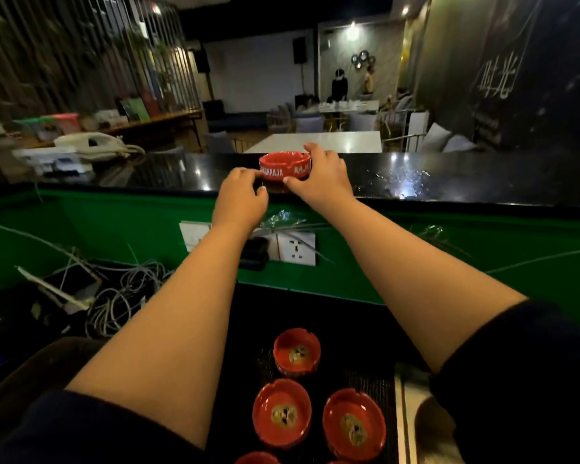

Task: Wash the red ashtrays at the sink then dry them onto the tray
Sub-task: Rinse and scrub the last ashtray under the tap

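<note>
A red ashtray [283, 169] with white lettering sits on the black bar counter [449, 179]. My right hand [322, 177] wraps around its right side, thumb in front and fingers behind. My left hand [243, 192] touches its left side with the fingertips. Below my arms, several red ashtrays with ash in them rest on a dark tray [365, 336]: one at the back [297, 351], one at the front left [281, 411], one at the front right [354, 423]. No sink is in view.
A white telephone [94, 145] and a card machine stand at the counter's left. A tangle of cables [121, 296] lies lower left under the green wall [449, 249] with sockets [295, 246]. A striped cloth [412, 416] lies right of the tray. Wet spots glint on the counter at right.
</note>
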A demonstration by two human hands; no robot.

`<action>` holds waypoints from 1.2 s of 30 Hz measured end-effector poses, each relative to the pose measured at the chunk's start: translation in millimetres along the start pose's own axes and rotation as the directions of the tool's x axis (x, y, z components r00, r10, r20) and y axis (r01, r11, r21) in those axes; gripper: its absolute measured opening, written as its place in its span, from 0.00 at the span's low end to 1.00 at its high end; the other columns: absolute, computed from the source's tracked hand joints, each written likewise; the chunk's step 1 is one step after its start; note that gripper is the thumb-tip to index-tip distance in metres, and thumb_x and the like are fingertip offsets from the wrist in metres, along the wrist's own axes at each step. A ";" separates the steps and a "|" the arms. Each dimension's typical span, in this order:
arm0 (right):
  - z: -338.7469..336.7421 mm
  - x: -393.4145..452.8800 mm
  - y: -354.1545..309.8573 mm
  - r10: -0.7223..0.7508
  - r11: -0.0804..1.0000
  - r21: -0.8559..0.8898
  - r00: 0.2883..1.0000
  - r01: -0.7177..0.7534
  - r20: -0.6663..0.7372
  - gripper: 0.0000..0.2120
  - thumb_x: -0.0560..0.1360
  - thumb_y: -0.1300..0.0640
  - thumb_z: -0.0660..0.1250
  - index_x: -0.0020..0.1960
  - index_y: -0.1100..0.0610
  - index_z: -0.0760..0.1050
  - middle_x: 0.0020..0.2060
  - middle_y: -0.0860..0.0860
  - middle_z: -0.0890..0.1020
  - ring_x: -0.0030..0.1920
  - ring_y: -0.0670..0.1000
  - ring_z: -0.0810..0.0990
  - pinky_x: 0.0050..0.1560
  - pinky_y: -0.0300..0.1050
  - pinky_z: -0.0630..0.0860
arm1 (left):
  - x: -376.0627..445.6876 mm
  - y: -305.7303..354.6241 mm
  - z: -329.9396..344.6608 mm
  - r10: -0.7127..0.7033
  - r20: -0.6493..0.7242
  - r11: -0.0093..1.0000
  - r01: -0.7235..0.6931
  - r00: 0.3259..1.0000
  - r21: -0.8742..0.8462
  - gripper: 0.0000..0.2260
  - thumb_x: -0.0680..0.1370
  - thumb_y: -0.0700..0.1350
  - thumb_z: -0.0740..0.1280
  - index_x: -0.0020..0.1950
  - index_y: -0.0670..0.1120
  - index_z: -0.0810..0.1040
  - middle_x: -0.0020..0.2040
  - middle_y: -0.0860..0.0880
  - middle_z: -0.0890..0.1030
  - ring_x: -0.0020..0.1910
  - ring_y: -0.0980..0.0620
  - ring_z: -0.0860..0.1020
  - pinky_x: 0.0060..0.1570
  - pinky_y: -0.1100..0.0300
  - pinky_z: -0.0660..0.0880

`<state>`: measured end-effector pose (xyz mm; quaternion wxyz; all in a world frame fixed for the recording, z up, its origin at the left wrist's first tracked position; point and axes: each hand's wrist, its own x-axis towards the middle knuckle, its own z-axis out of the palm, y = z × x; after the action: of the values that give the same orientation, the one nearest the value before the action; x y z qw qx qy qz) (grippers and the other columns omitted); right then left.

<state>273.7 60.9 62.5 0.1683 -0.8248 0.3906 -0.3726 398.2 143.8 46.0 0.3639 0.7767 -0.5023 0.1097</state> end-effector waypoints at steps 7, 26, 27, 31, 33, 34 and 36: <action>29.6 60.3 8.2 0.191 0.977 0.053 0.962 -0.205 0.196 0.54 0.62 0.42 0.79 0.75 0.57 0.51 0.71 0.59 0.64 0.70 0.61 0.66 0.67 0.56 0.67 | 38.2 -22.9 31.4 -0.107 0.152 0.983 0.083 0.983 0.162 0.19 0.82 0.48 0.55 0.69 0.42 0.73 0.71 0.41 0.71 0.69 0.41 0.68 0.74 0.44 0.52; 35.9 93.5 10.5 0.303 0.952 -0.115 0.924 -0.283 0.233 0.58 0.57 0.35 0.78 0.75 0.61 0.55 0.71 0.58 0.65 0.71 0.59 0.63 0.68 0.52 0.65 | 48.6 -28.9 33.7 -0.130 0.282 0.957 0.046 0.950 0.285 0.23 0.83 0.52 0.49 0.77 0.46 0.59 0.78 0.45 0.59 0.76 0.44 0.57 0.74 0.47 0.48; 34.3 92.5 10.9 0.306 0.952 -0.100 0.922 -0.290 0.238 0.58 0.58 0.36 0.78 0.75 0.61 0.54 0.71 0.58 0.64 0.71 0.59 0.62 0.68 0.52 0.65 | 51.4 -29.2 31.8 -0.138 0.302 0.954 0.045 0.943 0.297 0.23 0.83 0.53 0.49 0.76 0.46 0.61 0.77 0.44 0.61 0.75 0.43 0.60 0.73 0.46 0.52; 28.7 87.7 14.8 0.299 0.944 0.047 0.909 -0.325 0.291 0.53 0.57 0.42 0.81 0.72 0.59 0.59 0.68 0.57 0.69 0.68 0.58 0.68 0.64 0.54 0.71 | 57.8 -25.6 24.3 -0.192 0.319 0.964 0.118 0.928 0.237 0.23 0.81 0.53 0.55 0.76 0.52 0.62 0.74 0.44 0.66 0.71 0.41 0.66 0.69 0.48 0.64; 25.8 84.7 16.9 0.290 0.940 0.091 0.909 -0.330 0.300 0.51 0.56 0.43 0.82 0.70 0.59 0.62 0.65 0.57 0.72 0.65 0.58 0.70 0.61 0.53 0.73 | 58.8 -19.6 23.6 -0.216 0.322 0.969 0.162 0.922 0.185 0.23 0.81 0.50 0.56 0.76 0.55 0.60 0.74 0.44 0.66 0.71 0.41 0.66 0.71 0.46 0.61; 24.3 82.6 18.0 0.285 0.940 0.102 0.912 -0.327 0.294 0.50 0.55 0.43 0.82 0.70 0.59 0.63 0.64 0.56 0.73 0.64 0.57 0.71 0.61 0.52 0.74 | 58.5 -16.4 24.0 -0.225 0.326 0.970 0.180 0.918 0.163 0.23 0.80 0.49 0.57 0.76 0.56 0.61 0.73 0.44 0.67 0.71 0.40 0.66 0.72 0.44 0.58; 21.1 77.9 20.4 0.269 0.944 0.120 0.926 -0.308 0.264 0.50 0.55 0.43 0.82 0.69 0.58 0.64 0.63 0.55 0.73 0.64 0.57 0.71 0.61 0.53 0.74 | 56.4 -10.6 24.3 -0.235 0.319 0.972 0.225 0.918 0.067 0.24 0.78 0.45 0.59 0.73 0.57 0.65 0.71 0.43 0.71 0.68 0.40 0.69 0.72 0.42 0.59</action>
<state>311.4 -12.4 74.5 0.3336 -0.7813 0.4533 -0.2697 429.1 90.3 54.2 0.2753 0.8429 -0.4589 -0.0557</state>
